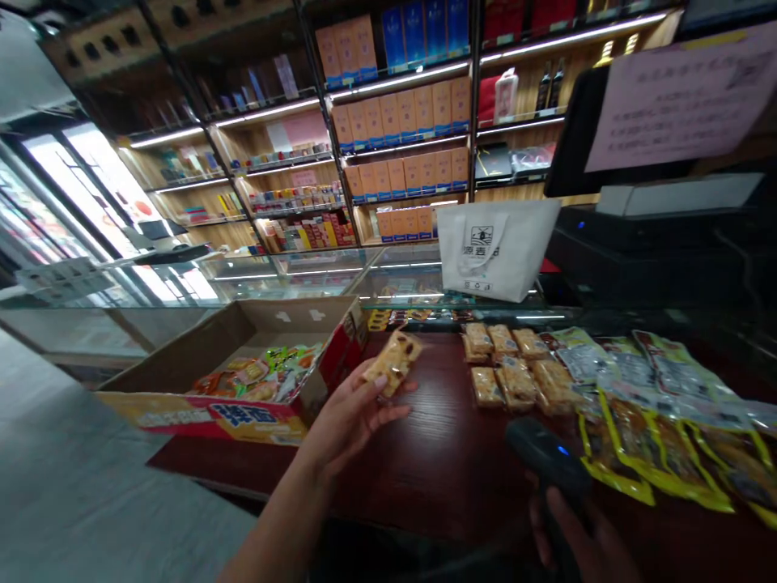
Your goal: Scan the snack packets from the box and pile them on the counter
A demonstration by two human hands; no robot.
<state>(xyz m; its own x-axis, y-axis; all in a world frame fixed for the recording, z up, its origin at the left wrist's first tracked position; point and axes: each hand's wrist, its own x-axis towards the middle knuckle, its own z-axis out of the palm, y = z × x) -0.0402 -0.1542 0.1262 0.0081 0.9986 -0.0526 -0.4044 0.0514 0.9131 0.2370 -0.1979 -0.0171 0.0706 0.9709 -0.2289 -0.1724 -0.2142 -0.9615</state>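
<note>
My left hand (358, 413) grips a wrapped nut pastry (397, 363) between thumb and fingers, above the dark red counter (437, 453). At the lower right my right hand (576, 534) is wrapped around the handle of a black barcode scanner (549, 453), which shows a small blue light. The scanner's head points toward the upper left. Several more wrapped pastries (515, 380) sit in rows beyond the scanner. An open cardboard box (212, 414) with colourful small packets (261, 372) inside stands left of my left hand.
Silver-green packets (625, 360) and yellow-edged food packets (661, 445) lie at the right. A white tote bag (498, 251) stands on the glass display case (303, 271). A dark monitor (576, 134) with a pink paper sign (680, 101) rises at the upper right. Stocked shelves (394, 146) line the back.
</note>
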